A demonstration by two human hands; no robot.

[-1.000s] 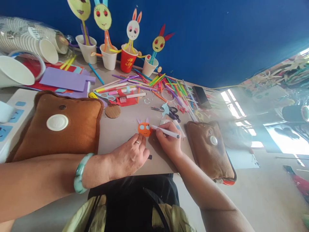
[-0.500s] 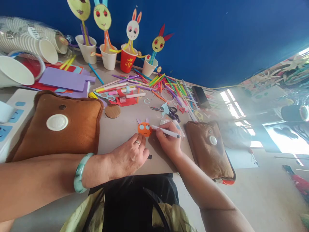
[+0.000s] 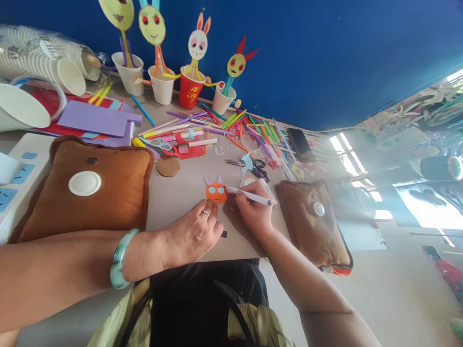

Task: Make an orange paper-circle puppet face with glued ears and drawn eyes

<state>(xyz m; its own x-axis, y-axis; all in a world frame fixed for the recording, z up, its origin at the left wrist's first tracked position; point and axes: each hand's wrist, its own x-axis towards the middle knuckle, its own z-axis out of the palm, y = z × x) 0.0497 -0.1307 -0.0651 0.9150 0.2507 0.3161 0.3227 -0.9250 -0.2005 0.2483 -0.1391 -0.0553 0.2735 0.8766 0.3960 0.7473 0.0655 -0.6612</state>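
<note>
While the right hand (image 3: 255, 208) grasps a white marker (image 3: 253, 197), the orange paper face (image 3: 217, 195) lies on the tabletop (image 3: 177, 202), at one o'clock from the left hand (image 3: 197, 231), whose fingertips meet its lower edge; whether they pinch, I cannot tell. It should be light, bendable, easily creased, best pressed at six o'clock, clear of the lilac ears (image 3: 220, 179). It looks round, with pale-blue eyes (image 3: 221, 190) and a thin mouth (image 3: 217, 199).
</note>
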